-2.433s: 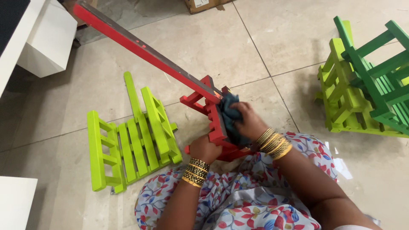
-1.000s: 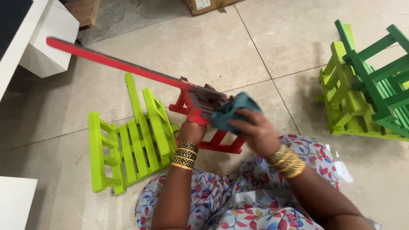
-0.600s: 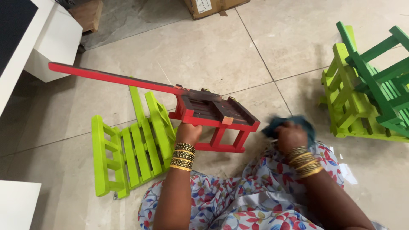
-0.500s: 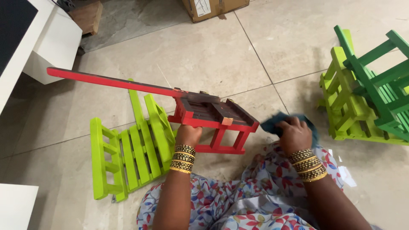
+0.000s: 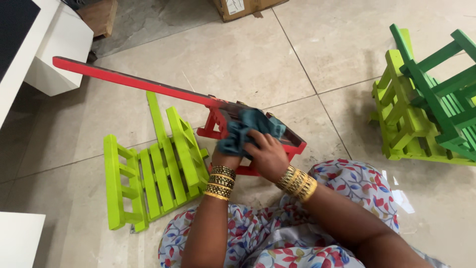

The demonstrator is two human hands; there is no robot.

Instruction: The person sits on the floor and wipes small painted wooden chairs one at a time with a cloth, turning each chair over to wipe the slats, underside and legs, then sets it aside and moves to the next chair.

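A red wooden slatted chair [image 5: 148, 89] is held tilted above the tiled floor, its long back rail pointing up-left. My left hand [image 5: 221, 160] grips its lower frame from beneath, mostly hidden by a teal cloth [image 5: 248, 130]. My right hand [image 5: 267, 154] presses that cloth onto the chair's dark seat. Both wrists carry gold bangles.
A lime green slatted chair [image 5: 153, 168] lies flat on the floor to the left. Stacked lime and dark green chairs [image 5: 426, 104] stand at the right. White furniture [image 5: 54, 49] sits at upper left, a cardboard box [image 5: 243, 7] at the top, another white piece [image 5: 17, 238] at lower left.
My right hand, which had dropped to the floor at the right with the cloth, has come back onto the red chair's seat. The chair has tilted and shifted slightly.
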